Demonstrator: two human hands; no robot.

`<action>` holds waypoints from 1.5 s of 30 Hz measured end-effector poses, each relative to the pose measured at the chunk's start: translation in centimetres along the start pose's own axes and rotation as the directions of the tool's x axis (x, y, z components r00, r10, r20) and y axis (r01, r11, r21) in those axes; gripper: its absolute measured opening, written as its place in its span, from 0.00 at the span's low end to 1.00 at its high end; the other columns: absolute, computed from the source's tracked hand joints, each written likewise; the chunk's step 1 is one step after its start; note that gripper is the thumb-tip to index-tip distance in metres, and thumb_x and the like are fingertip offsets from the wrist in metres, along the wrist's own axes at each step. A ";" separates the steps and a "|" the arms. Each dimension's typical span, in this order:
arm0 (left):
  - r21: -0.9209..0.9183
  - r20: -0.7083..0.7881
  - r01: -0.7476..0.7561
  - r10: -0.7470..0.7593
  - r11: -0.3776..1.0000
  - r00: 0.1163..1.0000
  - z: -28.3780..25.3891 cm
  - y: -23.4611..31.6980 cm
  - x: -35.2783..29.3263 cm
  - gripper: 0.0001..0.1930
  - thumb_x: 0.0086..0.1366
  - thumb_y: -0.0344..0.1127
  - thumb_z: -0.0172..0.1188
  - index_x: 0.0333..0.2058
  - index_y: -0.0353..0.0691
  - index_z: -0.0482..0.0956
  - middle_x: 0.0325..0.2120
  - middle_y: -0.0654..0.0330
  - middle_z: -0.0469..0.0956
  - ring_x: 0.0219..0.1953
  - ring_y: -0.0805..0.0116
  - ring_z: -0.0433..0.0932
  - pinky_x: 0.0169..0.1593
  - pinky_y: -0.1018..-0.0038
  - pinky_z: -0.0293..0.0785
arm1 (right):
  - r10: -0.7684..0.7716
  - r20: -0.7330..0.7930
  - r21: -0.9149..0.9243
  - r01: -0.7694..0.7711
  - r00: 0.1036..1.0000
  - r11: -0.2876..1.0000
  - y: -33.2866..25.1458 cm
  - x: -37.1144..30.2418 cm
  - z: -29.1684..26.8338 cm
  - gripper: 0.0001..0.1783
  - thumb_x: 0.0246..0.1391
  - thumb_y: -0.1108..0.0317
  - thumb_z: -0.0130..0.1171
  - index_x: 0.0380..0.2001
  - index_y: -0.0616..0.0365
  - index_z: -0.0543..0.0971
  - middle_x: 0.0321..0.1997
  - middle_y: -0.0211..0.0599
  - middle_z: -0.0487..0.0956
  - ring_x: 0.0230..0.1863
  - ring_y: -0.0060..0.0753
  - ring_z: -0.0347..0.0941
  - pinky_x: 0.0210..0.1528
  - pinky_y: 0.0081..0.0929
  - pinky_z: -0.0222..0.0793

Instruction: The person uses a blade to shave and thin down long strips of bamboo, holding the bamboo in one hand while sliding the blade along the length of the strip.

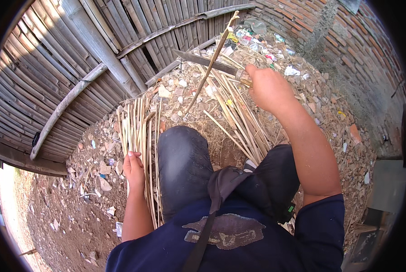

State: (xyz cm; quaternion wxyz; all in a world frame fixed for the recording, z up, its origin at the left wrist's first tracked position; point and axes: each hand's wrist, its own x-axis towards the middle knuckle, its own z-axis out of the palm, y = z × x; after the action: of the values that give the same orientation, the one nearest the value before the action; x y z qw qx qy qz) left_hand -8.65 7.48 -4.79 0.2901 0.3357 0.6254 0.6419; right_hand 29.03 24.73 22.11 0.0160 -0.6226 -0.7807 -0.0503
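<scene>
Right hand (267, 89) grips knife (225, 68) by its handle (244, 79) — blade (196, 58) crosses a tilted stick (221, 43) in view. Left hand (134, 170) at left stick pile (131, 124) — grip hard to tell. Second pile (239, 113) near right knee (280, 165).

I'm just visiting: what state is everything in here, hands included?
Knife: unsheathed, blade pointing left
Right hand: closed around knife handle
Single stick: slanted, crossing the blade in view
Left strips: side by side, no tie visible
Left hand: partly curled at left strips; grip unclear
Right strips: fanned out
Rubbish: scattered
</scene>
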 end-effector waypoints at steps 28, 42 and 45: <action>0.060 0.119 -0.058 0.051 0.997 0.992 2.5 1.0 0.0 0.13 0.76 0.41 0.54 0.37 0.36 0.78 0.20 0.73 0.68 0.22 0.86 0.61 0.27 0.83 0.56 | 0.075 -0.307 0.279 0.014 0.949 0.960 12.7 -8.1 -11.9 0.25 0.50 0.65 0.72 0.50 0.65 0.78 0.40 0.40 0.81 0.43 0.34 0.77 0.47 0.35 0.72; 0.456 0.808 -0.364 -0.206 0.812 0.552 30.9 5.1 7.7 0.55 0.55 0.65 0.70 0.67 0.28 0.60 0.62 0.35 0.69 0.64 0.43 0.70 0.66 0.59 0.67 | -0.031 0.226 0.145 -0.002 0.974 0.989 8.1 0.1 -5.5 0.24 0.50 0.56 0.68 0.42 0.67 0.81 0.39 0.56 0.83 0.42 0.53 0.80 0.44 0.44 0.73; 0.448 0.847 -0.333 -0.275 0.829 0.455 31.4 0.7 6.7 0.42 0.62 0.63 0.64 0.62 0.32 0.69 0.53 0.42 0.78 0.55 0.48 0.78 0.59 0.60 0.73 | -0.108 0.038 0.258 0.094 0.993 0.961 8.8 0.4 -2.5 0.25 0.51 0.55 0.67 0.41 0.69 0.80 0.40 0.60 0.82 0.44 0.61 0.79 0.47 0.47 0.73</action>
State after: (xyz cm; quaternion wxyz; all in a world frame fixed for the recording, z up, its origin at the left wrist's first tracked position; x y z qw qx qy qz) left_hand 12.23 31.81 -3.91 0.4494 0.7000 0.5308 0.1622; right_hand 37.41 26.81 25.13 0.0735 -0.5758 -0.8116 0.0662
